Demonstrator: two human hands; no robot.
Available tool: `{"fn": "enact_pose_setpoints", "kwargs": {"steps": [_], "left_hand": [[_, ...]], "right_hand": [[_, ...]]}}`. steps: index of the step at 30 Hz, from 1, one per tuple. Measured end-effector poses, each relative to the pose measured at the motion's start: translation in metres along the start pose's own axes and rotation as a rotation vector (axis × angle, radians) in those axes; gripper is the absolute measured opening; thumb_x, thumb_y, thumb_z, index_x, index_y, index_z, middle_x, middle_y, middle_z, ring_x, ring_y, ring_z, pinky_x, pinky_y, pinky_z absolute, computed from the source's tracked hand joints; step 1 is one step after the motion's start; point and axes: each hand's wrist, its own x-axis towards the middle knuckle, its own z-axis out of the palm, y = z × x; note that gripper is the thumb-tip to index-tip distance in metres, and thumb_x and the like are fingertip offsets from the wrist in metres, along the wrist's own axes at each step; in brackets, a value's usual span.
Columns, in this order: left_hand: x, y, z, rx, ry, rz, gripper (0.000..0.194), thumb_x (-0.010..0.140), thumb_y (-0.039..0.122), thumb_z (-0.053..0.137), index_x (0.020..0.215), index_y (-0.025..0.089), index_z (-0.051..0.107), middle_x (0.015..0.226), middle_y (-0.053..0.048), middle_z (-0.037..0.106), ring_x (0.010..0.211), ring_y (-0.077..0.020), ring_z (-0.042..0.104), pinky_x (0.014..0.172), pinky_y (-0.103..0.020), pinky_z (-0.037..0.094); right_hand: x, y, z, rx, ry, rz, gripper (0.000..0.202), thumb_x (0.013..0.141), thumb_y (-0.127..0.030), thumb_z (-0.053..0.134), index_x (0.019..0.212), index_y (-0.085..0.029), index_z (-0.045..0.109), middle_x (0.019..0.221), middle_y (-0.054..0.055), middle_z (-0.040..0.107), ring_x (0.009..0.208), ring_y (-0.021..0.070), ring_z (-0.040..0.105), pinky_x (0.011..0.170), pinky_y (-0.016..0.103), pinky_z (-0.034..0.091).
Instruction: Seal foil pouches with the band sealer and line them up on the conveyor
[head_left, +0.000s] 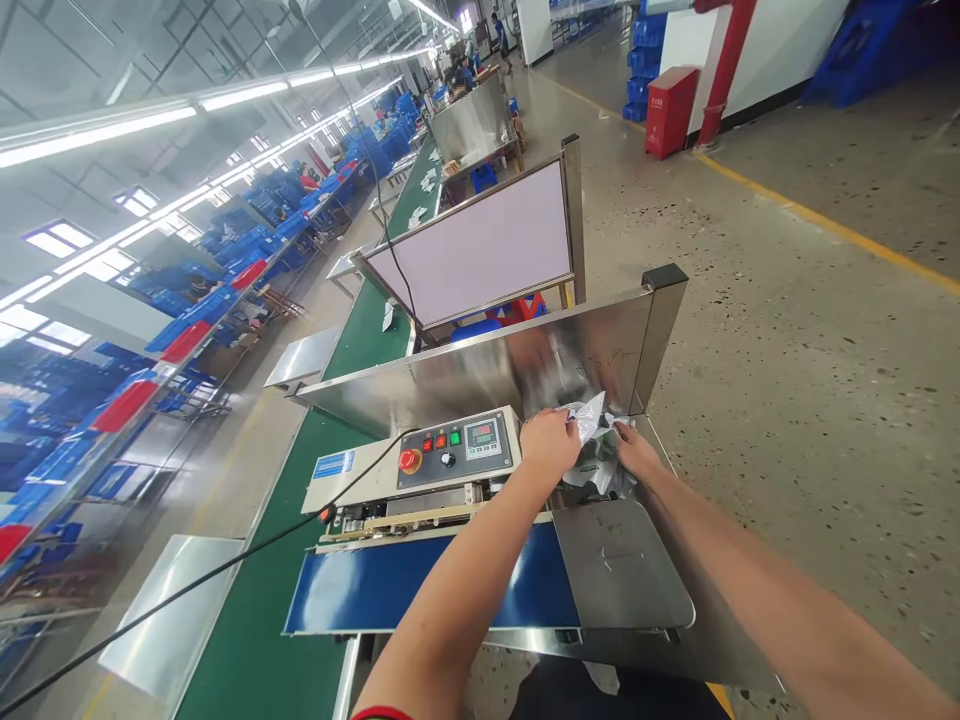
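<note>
Beside the right end of a sealing machine's control panel (pixel 454 450), my left hand (pixel 551 440) pinches a crinkled silvery bag (pixel 589 418). My right hand (pixel 634 448) is just to the right, its fingers closed on a small silvery piece at the bag's right side. More silvery bags (pixel 600 475) lie below and between the hands, partly hidden. My left forearm reaches over the machine's blue belt (pixel 367 590). A flat metal plate (pixel 626 565) adjoins that belt on the right.
A steel partition (pixel 465 370) stands behind the machine, with a framed white board (pixel 480 240) beyond. A black cable (pixel 262 545) crosses the green conveyor (pixel 262 640) at left. Several small bags lie farther along the conveyor. A red box (pixel 670 112) stands on the floor.
</note>
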Motion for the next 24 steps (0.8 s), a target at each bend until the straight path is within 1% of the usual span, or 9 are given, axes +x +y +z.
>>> {"fn": "enact_pose_setpoints", "kwargs": {"steps": [4,8,12,14,16,18,19,21,24], "left_hand": [[-0.002,-0.001,-0.009,-0.021,0.004,0.005,0.037,0.113,0.035,0.054,0.117,0.02,0.087,0.121,-0.016,0.083,0.112,-0.0302,0.079,0.097,-0.036,0.058],[-0.005,0.001,-0.023,-0.049,0.011,0.018,0.035,0.112,0.035,0.056,0.11,0.02,0.087,0.12,-0.015,0.084,0.109,-0.029,0.079,0.091,-0.033,0.056],[-0.022,0.006,-0.049,-0.048,-0.004,0.015,0.038,0.112,0.036,0.054,0.1,0.021,0.087,0.106,-0.014,0.086,0.1,-0.0293,0.079,0.083,-0.033,0.053],[-0.04,0.008,-0.065,-0.03,-0.034,0.014,0.041,0.111,0.038,0.053,0.092,0.021,0.086,0.095,-0.014,0.084,0.092,-0.0291,0.079,0.077,-0.033,0.05],[-0.061,0.008,-0.078,-0.012,-0.097,0.035,0.04,0.108,0.038,0.057,0.083,0.021,0.083,0.086,-0.013,0.081,0.085,-0.0282,0.076,0.073,-0.033,0.047],[-0.083,0.002,-0.084,-0.052,-0.195,0.071,0.038,0.103,0.038,0.064,0.073,0.02,0.078,0.074,-0.01,0.075,0.077,-0.0255,0.072,0.07,-0.032,0.045],[-0.094,-0.004,-0.083,-0.116,-0.271,0.081,0.04,0.101,0.041,0.067,0.069,0.019,0.075,0.068,-0.007,0.07,0.073,-0.0232,0.068,0.068,-0.031,0.043],[-0.114,-0.02,-0.073,-0.364,-0.45,0.069,0.05,0.101,0.054,0.067,0.066,0.018,0.071,0.061,-0.002,0.061,0.066,-0.0185,0.058,0.065,-0.03,0.041],[-0.145,-0.048,-0.035,-0.886,-0.551,0.079,0.061,0.092,0.076,0.072,0.085,0.016,0.078,0.073,-0.001,0.064,0.07,-0.0162,0.055,0.069,-0.028,0.045]], "right_hand": [[-0.003,0.0,-0.019,0.044,0.051,0.008,0.059,0.102,-0.066,0.061,0.14,-0.025,0.081,0.147,0.015,0.076,0.145,0.037,0.066,0.122,0.05,0.05],[-0.008,0.002,-0.057,0.066,0.179,0.038,0.076,0.105,-0.072,0.045,0.136,-0.014,0.082,0.128,0.024,0.081,0.128,0.0436,0.073,0.108,0.053,0.058],[-0.038,-0.013,-0.084,0.084,0.283,-0.051,0.077,0.102,-0.069,0.052,0.15,-0.013,0.074,0.15,0.024,0.071,0.143,0.0437,0.064,0.118,0.055,0.052],[-0.076,-0.027,-0.091,0.073,0.287,-0.28,0.079,0.097,-0.067,0.063,0.16,-0.02,0.066,0.171,0.018,0.056,0.156,0.0415,0.053,0.127,0.055,0.046],[-0.126,-0.043,-0.091,0.018,0.235,-0.687,0.089,0.091,-0.068,0.078,0.167,-0.025,0.058,0.181,0.013,0.043,0.165,0.0415,0.042,0.134,0.057,0.038],[-0.179,-0.056,-0.083,-0.063,0.094,-1.019,0.099,0.083,-0.068,0.092,0.167,-0.028,0.058,0.178,0.014,0.048,0.165,0.0433,0.043,0.136,0.061,0.035],[-0.201,-0.061,-0.076,-0.074,0.01,-1.087,0.096,0.086,-0.064,0.092,0.168,-0.029,0.056,0.171,0.014,0.057,0.159,0.0405,0.052,0.134,0.059,0.041],[-0.236,-0.066,-0.059,-0.025,-0.105,-1.022,0.083,0.097,-0.058,0.084,0.169,-0.028,0.055,0.155,0.014,0.071,0.141,0.0342,0.07,0.122,0.05,0.055],[-0.261,-0.063,-0.032,0.149,-0.089,-0.654,0.072,0.097,-0.064,0.08,0.155,-0.023,0.068,0.14,0.015,0.079,0.122,0.0333,0.079,0.107,0.045,0.064]]}}
